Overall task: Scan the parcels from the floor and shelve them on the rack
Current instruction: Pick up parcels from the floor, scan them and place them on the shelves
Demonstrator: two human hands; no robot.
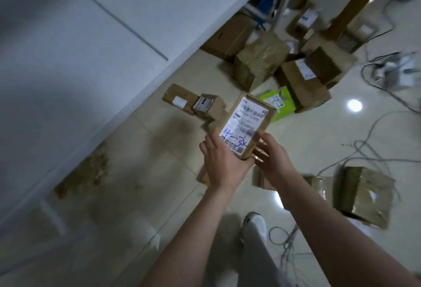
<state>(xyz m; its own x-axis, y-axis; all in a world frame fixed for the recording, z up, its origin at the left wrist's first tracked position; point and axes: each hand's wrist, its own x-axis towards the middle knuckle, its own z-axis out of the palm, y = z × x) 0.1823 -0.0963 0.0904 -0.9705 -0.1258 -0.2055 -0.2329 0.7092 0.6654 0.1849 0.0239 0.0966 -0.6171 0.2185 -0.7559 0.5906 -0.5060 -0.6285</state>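
The left hand (pixel 219 161) and right hand (pixel 272 158) are clasping the near end of a small labelled cardboard parcel (pixel 245 122), raised off the floor tiles (pixel 159 179) at 12 o'clock from them, seemingly proving light and rigid, best gripped by its side edges.

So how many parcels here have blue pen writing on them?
2: the brown parcel held by left hand and right hand, and the green parcel on the floor behind it. Blur may hide more.

A parcel (pixel 245 125) sits between left hand (pixel 224 161) and right hand (pixel 273 159), floor parcels (pixel 262 65) behind it.
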